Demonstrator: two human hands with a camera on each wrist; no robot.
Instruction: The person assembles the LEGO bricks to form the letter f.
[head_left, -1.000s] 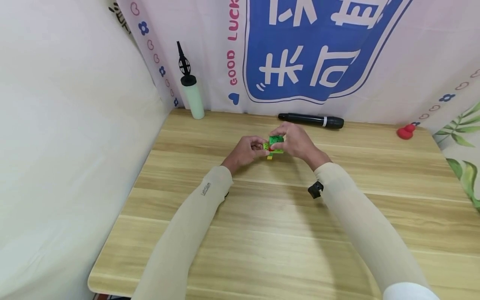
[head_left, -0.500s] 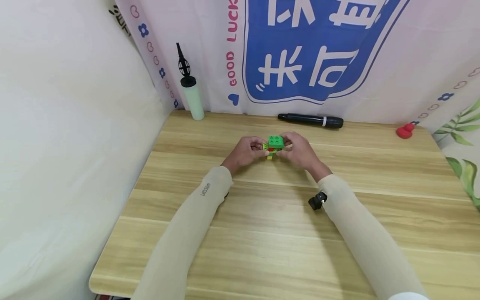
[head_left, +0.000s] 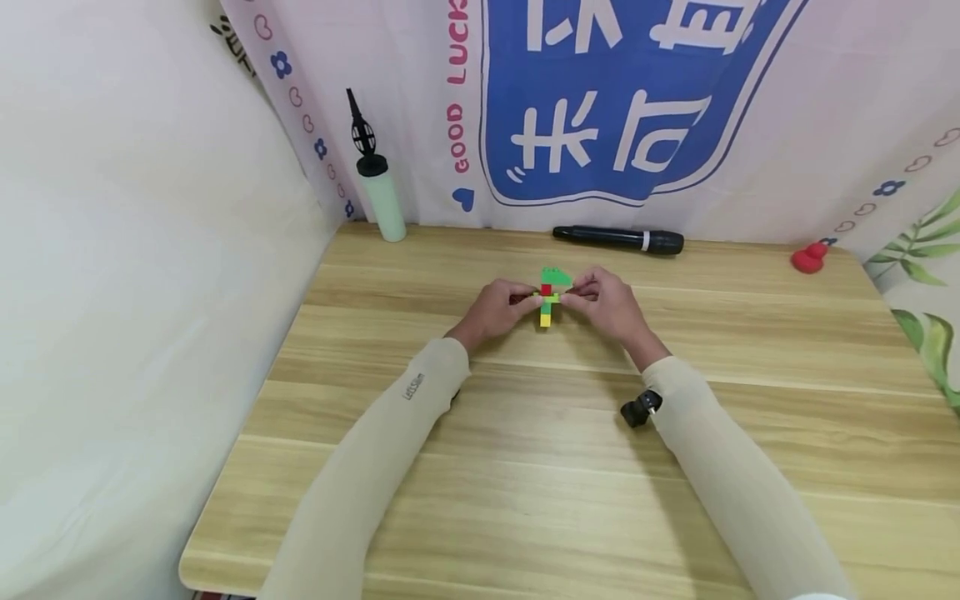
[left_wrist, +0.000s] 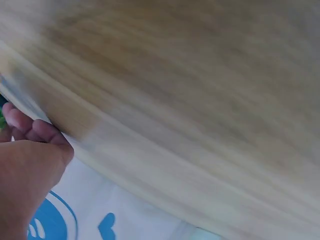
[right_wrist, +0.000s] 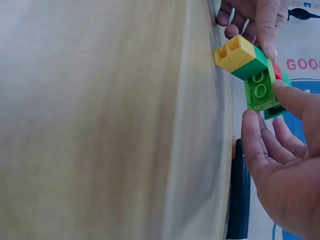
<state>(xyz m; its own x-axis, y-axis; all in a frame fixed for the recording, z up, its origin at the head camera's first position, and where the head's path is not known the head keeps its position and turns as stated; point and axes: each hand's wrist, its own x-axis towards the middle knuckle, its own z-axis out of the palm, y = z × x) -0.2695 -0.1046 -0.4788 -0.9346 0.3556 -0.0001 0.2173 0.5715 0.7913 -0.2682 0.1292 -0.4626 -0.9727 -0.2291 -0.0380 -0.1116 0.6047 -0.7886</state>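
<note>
A toy brick model [head_left: 546, 307] is held up between both hands over the far middle of the table. From bottom to top it stacks a yellow brick [right_wrist: 235, 54], a green brick [right_wrist: 250, 65], a lime plate [right_wrist: 260, 91], a red brick [head_left: 546, 289] and a green sloped brick [head_left: 556, 276]. My left hand [head_left: 497, 310] pinches the model's left side at the lime plate. On the opposite end of that plate, the thumb and fingers of my right hand [head_left: 611, 312] grip it. The left wrist view shows mostly table, with the left hand [left_wrist: 30, 165] at its edge.
Behind the hands, a black microphone [head_left: 618, 239] lies along the table's back edge. A pale green hand pump [head_left: 386, 204] with a black nozzle stands at the back left. A small red object [head_left: 809, 258] sits at the back right, before the printed cloth backdrop [head_left: 420, 125].
My right hand has come down from the top green brick to the lime plate's right side. The model has tipped back, so its front and yellow base show more.
</note>
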